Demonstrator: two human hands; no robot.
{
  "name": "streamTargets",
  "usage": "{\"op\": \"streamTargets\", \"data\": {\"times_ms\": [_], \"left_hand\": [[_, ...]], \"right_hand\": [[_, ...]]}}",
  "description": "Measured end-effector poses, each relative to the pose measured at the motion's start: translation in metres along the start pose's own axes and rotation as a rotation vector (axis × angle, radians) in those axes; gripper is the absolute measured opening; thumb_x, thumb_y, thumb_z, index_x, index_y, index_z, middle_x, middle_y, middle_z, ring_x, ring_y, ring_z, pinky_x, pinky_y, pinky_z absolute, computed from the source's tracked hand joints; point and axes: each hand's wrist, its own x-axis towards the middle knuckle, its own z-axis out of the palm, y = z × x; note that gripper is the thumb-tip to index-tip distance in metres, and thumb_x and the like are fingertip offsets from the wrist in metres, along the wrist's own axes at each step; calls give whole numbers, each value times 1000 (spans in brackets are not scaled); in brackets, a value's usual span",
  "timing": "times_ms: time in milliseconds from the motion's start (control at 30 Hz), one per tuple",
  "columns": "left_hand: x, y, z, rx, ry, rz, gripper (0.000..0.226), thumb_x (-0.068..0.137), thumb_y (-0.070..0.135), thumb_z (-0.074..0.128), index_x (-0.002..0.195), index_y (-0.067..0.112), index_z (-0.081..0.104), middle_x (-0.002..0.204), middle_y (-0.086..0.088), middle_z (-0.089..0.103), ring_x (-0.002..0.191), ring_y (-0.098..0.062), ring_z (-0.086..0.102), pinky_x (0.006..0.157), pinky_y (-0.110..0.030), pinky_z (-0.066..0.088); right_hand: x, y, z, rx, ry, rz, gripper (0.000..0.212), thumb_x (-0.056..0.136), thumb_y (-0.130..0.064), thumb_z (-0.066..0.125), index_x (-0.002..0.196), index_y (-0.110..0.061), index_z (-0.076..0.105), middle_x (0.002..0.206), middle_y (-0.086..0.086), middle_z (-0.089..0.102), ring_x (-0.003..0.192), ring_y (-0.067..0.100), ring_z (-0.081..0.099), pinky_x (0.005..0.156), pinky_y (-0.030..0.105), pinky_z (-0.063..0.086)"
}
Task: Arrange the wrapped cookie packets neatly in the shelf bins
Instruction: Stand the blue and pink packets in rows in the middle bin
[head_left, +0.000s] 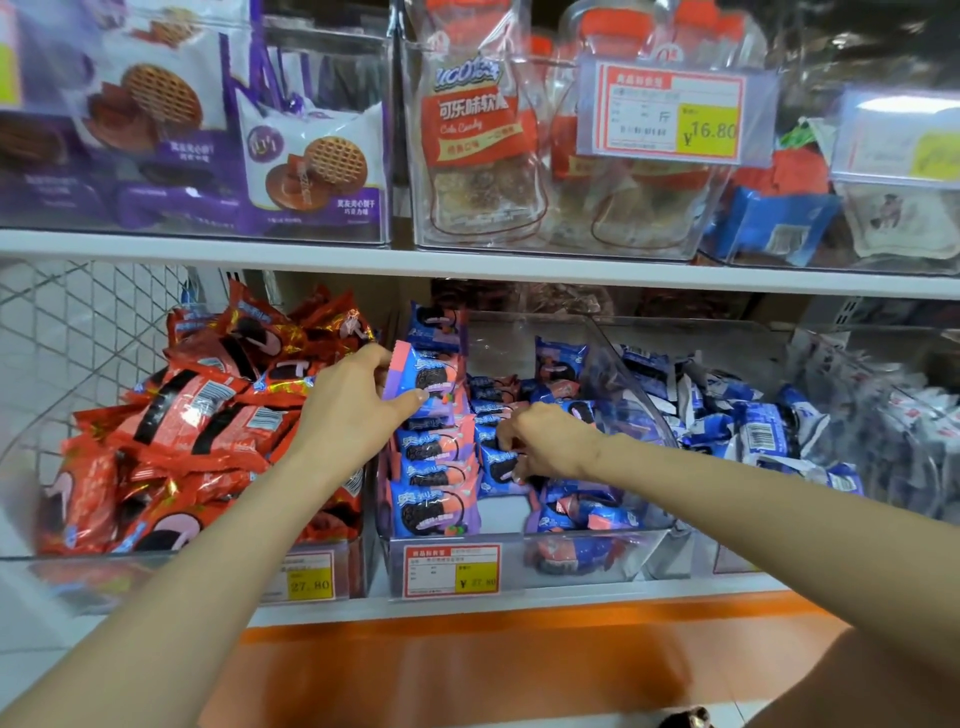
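- the left hand (358, 410) grips a pink-and-purple packet (425, 371) between thumb and curled fingers, holding it upright at the back end of the row, over the left side of the middle bin (582, 564).
- the right hand (545, 441) reaches down into the middle of the same bin with its fingers curled among the packets; whether it actually grips one, i cannot tell.
- a row of packets (434, 483) stands upright, faces forward, along the left wall of the middle bin, running from its front edge back to the held packet.
- loose packets (576, 512) of the same kind lie jumbled in the right half of that bin, some flat, some tilted.
- a price label (452, 570) is fixed to the front left corner of the middle bin.
- the left bin (156, 558) holds a heap of red packets (197, 415), touching the left forearm.
- the right bin (883, 338) holds blue-and-white packets (753, 426) in a loose pile.
- on the upper shelf (467, 266) stand purple waffle-biscuit bags (311, 166) at the left and cola candy bags (467, 130) in the middle.
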Motion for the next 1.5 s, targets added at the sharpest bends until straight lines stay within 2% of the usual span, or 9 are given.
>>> {"op": "streamTargets", "data": {"times_ms": [333, 633, 767, 867, 933, 1067, 1167, 1267, 1500], "left_hand": [[1, 3, 2, 14, 19, -9, 37, 84, 25, 68, 114, 9, 56, 104, -6, 64, 82, -14, 50, 60, -26, 35], [-2, 7, 4, 28, 13, -3, 36, 84, 27, 68, 114, 10, 55, 103, -6, 64, 83, -16, 50, 65, -28, 36], [-2, 7, 3, 24, 9, -6, 37, 84, 27, 68, 114, 10, 55, 104, -6, 63, 82, -16, 50, 64, -27, 34], [-1, 8, 3, 37, 10, -2, 38, 84, 29, 68, 115, 10, 55, 104, -5, 63, 82, -15, 48, 65, -27, 35], [-1, 8, 3, 41, 5, -4, 39, 84, 30, 68, 115, 10, 55, 105, -6, 63, 83, -16, 48, 66, -28, 36], [0, 9, 4, 34, 0, 6, 37, 84, 29, 69, 114, 11, 56, 107, -6, 64, 84, -15, 49, 68, -28, 38], [1, 7, 4, 21, 0, 7, 37, 83, 27, 69, 113, 10, 56, 107, -7, 64, 85, -16, 50, 69, -29, 40], [1, 8, 4, 18, -5, 2, 37, 83, 28, 69, 113, 10, 56, 106, -7, 63, 85, -17, 50, 70, -30, 40], [-3, 10, 4, 20, -5, -2, 39, 83, 28, 69, 115, 9, 55, 107, -8, 62, 85, -17, 48, 70, -30, 37]], "right_hand": [[-7, -9, 12, -108, 114, -21, 35, 85, -14, 61, 117, -6, 47, 118, 16, 45, 97, 37, 56, 64, 35, 32], [0, 33, -45, 110, 81, -6, 36, 83, -19, 69, 116, -11, 59, 112, 10, 61, 102, 27, 58, 84, 31, 47], [-5, 57, -65, -259, -56, -18, 26, 86, -37, 63, 104, -19, 60, 108, 8, 65, 104, 27, 56, 85, 29, 41], [-5, 65, -51, -515, -165, 53, 53, 85, -61, 51, 123, -25, 57, 110, 4, 66, 112, 25, 53, 97, 32, 34], [-4, 67, -45, -441, -163, 83, 60, 83, -63, 53, 130, -24, 53, 113, 4, 65, 111, 25, 54, 101, 33, 35], [-8, 62, -50, -212, -136, 89, 64, 76, -53, 69, 124, -14, 53, 115, 7, 62, 98, 25, 57, 80, 29, 46], [-20, 55, -64, 168, -66, 114, 57, 77, -37, 75, 124, -17, 50, 116, 8, 62, 96, 22, 60, 82, 31, 49], [-34, 39, -78, 573, 32, 129, 37, 76, -22, 78, 105, -19, 54, 89, 4, 64, 67, 9, 61, 56, 15, 48], [-31, 9, -33, 563, -40, 89, 40, 70, -4, 80, 94, -13, 49, 71, -4, 52, 64, 14, 49, 60, 29, 42]]}}
